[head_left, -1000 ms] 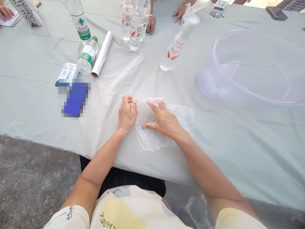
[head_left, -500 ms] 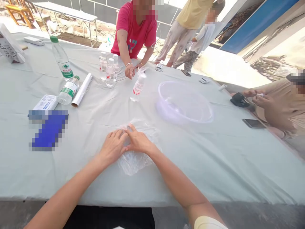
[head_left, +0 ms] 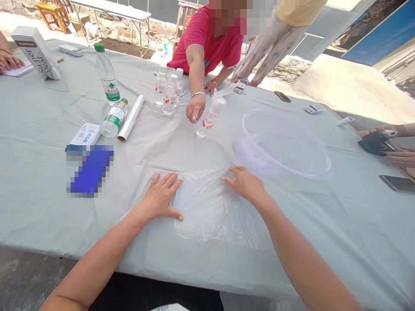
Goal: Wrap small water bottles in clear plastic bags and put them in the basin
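A thin clear plastic bag (head_left: 210, 211) lies spread and wrinkled on the cloth-covered table in front of me. On its left edge my left hand (head_left: 164, 196) rests flat, fingers spread. My right hand (head_left: 244, 183) is at the bag's upper right, palm down, with thumb and fingers apart; its fingertips touch the film. Beyond the bag stands a small clear water bottle (head_left: 209, 121) with a red-marked label and crinkled clear plastic around its top. To the right of it sits a large see-through plastic basin (head_left: 282, 162).
At left are a green-capped bottle (head_left: 108, 80), a bottle on its side (head_left: 114, 119), a white roll (head_left: 131, 119), a small box (head_left: 84, 136) and a blurred blue item (head_left: 92, 170). Several small bottles (head_left: 170, 95) stand farther back. Across the table, a person in pink (head_left: 194, 47) reaches forward.
My hands have moved apart from the middle, and the bunched bag is now spread out between them. The person in pink has stretched an arm closer to the small bottle. The view has shifted left.
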`<state>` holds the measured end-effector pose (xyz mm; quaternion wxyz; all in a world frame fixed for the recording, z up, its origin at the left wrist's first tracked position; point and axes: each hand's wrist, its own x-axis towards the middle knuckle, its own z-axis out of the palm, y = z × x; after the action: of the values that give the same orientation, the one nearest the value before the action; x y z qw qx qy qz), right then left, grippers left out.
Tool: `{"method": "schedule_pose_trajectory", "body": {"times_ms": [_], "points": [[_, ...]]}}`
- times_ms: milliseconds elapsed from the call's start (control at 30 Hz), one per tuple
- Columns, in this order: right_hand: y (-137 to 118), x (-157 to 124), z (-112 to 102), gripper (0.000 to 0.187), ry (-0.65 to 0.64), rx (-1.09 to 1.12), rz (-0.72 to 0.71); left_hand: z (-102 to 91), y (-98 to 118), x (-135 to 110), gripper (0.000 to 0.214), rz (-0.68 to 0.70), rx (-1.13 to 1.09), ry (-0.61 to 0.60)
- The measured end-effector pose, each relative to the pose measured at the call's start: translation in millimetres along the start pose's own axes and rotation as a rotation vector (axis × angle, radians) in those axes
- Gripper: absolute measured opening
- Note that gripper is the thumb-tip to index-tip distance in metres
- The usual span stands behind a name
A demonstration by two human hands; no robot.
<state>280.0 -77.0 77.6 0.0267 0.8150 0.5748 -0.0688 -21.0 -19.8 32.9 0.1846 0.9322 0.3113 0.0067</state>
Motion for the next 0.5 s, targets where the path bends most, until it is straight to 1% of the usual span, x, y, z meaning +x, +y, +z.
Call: {"method": "schedule_pose_trajectory", "body": {"times_ms": [33,67,100,133,200,267,333,367,433,500], "points": [[-7,4,-5,0.042,0.047,-0.001,0.007,3.7,-2,0,0.116,0.007,-0.008,0.016],[-17,9,-10,0.04,0.087,0.025,-0.025,7.8,-3,0,0.119,0.013,-0.015,0.032],[-32,15,-15,0.038,0.107,0.076,-0.087,11.9,-5,0,0.121,0.019,-0.021,0.05],[-50,22,-19,0.036,0.097,0.142,-0.16,15.8,-6,0,0.123,0.025,-0.026,0.07],[-92,39,-27,0.034,0.009,0.262,-0.281,22.0,-8,0,0.126,0.035,-0.038,0.107],[-137,59,-31,0.036,-0.061,0.324,-0.346,25.3,-9,-1,0.129,0.043,-0.049,0.137],[-176,79,-32,0.039,-0.066,0.349,-0.399,25.7,-9,-1,0.129,0.046,-0.056,0.153],[-191,88,-31,0.04,-0.054,0.353,-0.427,25.0,-9,-2,0.128,0.045,-0.059,0.157],[-212,100,-26,0.039,-0.035,0.354,-0.483,23.0,-8,-3,0.125,0.041,-0.061,0.156],[-220,107,-20,0.038,-0.046,0.359,-0.517,20.9,-8,-3,0.123,0.04,-0.058,0.14]]}}
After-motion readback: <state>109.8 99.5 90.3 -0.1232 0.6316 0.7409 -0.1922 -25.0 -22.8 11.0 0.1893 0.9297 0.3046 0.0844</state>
